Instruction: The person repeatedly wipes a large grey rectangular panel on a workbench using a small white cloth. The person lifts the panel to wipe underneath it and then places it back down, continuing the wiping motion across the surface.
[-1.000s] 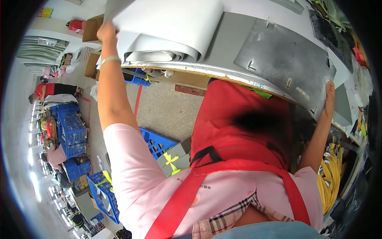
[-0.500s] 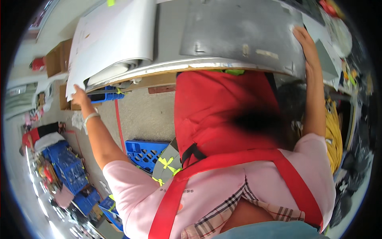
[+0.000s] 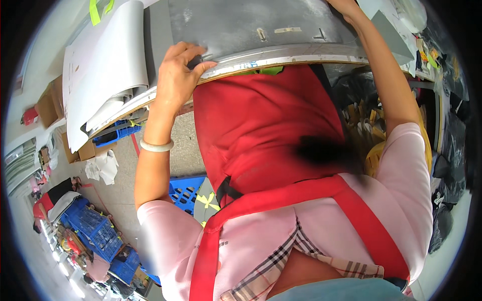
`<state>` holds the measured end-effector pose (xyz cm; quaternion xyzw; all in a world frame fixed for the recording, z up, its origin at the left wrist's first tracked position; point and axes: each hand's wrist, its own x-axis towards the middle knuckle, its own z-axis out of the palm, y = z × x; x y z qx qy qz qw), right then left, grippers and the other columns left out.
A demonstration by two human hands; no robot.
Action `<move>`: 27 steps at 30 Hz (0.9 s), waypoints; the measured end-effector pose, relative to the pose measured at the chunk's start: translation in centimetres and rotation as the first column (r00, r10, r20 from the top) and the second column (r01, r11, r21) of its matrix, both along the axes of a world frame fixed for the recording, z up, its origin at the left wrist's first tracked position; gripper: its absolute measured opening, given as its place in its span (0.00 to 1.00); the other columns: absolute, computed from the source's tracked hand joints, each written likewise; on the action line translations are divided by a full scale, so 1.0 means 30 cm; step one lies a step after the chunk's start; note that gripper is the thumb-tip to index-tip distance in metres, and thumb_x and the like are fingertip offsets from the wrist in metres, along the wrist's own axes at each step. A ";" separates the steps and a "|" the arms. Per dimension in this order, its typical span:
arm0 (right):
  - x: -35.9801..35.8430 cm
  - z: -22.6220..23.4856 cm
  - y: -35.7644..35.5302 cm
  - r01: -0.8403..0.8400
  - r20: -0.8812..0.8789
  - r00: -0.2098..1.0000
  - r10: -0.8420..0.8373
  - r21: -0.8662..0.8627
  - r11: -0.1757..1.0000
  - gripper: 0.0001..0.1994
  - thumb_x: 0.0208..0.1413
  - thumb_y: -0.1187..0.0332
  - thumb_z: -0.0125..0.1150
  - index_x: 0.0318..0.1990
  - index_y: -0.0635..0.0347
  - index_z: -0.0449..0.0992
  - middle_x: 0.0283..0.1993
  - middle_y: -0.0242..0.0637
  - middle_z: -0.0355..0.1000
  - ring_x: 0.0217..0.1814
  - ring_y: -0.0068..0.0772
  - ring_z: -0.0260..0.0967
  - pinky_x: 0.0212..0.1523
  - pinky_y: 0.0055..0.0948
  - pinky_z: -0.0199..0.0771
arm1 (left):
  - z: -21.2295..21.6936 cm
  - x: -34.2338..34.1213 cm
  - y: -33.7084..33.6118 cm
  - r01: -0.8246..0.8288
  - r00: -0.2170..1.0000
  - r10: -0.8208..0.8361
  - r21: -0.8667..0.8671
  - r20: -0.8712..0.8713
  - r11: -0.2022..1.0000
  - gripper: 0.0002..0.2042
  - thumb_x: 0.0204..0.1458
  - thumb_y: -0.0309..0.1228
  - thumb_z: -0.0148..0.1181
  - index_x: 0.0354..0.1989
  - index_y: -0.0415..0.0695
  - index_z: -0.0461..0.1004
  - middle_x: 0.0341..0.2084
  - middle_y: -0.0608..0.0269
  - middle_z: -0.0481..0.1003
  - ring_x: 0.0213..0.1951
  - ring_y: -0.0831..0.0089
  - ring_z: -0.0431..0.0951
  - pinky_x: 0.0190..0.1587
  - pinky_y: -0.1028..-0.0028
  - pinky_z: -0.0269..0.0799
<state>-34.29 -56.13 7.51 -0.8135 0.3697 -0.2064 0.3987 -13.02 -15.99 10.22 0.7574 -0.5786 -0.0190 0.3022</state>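
A dark grey flat sheet (image 3: 226,25) with small slots and a strip of tape lies on the worktable (image 3: 281,55), along its front edge. My left hand (image 3: 175,75) is at the sheet's front left corner, its fingers curled over the top and its thumb by the front edge. At the sheet's right side, my right hand (image 3: 346,9) touches it near the top of the view, where its fingertips are cut off. Left of the grey sheet is a large white sheet (image 3: 108,50), curled over at its right side; neither hand touches it.
Cardboard boxes (image 3: 51,103) stand left of the table, and crumpled paper (image 3: 102,166) lies on the floor. Blue crates (image 3: 93,215) are stacked at the lower left, where another person (image 3: 42,205) is bent over. Dark plastic bags (image 3: 454,135) line the right side.
My left hand has let go of the white sheet's corner and moved right to the grey sheet. My right hand has moved farther along the grey sheet's right side. The view has shifted.
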 end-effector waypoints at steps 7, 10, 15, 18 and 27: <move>0.024 0.028 0.040 0.037 -0.031 0.999 -0.036 0.051 0.998 0.11 0.55 0.63 0.70 0.33 0.64 0.82 0.26 0.30 0.72 0.29 0.23 0.64 0.30 0.30 0.63 | -0.026 -0.002 0.014 0.036 0.988 -0.032 -0.026 0.154 0.999 0.12 0.46 0.28 0.75 0.38 0.38 0.82 0.36 0.56 0.79 0.38 0.56 0.79 0.43 0.63 0.76; 0.027 0.024 0.046 0.033 -0.035 0.999 -0.031 0.048 0.998 0.11 0.56 0.63 0.69 0.34 0.64 0.82 0.27 0.30 0.73 0.30 0.23 0.64 0.31 0.30 0.64 | -0.040 0.002 0.017 0.031 0.985 -0.024 -0.038 0.168 0.999 0.11 0.46 0.31 0.75 0.36 0.40 0.81 0.34 0.59 0.78 0.37 0.58 0.77 0.42 0.64 0.75; 0.019 0.013 0.039 -0.015 0.002 1.000 0.015 0.064 0.998 0.11 0.56 0.64 0.69 0.35 0.64 0.82 0.28 0.31 0.73 0.31 0.24 0.65 0.33 0.30 0.65 | -0.043 0.005 0.019 0.040 0.982 -0.034 -0.026 0.186 0.999 0.11 0.45 0.31 0.75 0.33 0.40 0.80 0.31 0.61 0.78 0.35 0.60 0.76 0.40 0.64 0.74; 0.015 0.003 0.038 -0.020 -0.005 1.000 0.020 0.026 0.999 0.10 0.56 0.64 0.69 0.35 0.64 0.83 0.28 0.31 0.74 0.31 0.25 0.66 0.34 0.29 0.65 | -0.035 0.004 0.019 0.050 0.979 -0.043 -0.027 0.199 0.998 0.11 0.44 0.27 0.76 0.32 0.39 0.80 0.31 0.59 0.78 0.35 0.60 0.77 0.39 0.64 0.74; -0.008 0.020 0.066 0.012 0.007 1.000 -0.012 0.023 1.000 0.11 0.57 0.63 0.69 0.36 0.64 0.83 0.29 0.32 0.75 0.33 0.25 0.67 0.36 0.30 0.67 | -0.037 0.018 0.009 0.077 0.980 -0.073 -0.017 0.187 0.997 0.10 0.46 0.28 0.75 0.33 0.39 0.79 0.31 0.58 0.78 0.35 0.59 0.77 0.40 0.64 0.73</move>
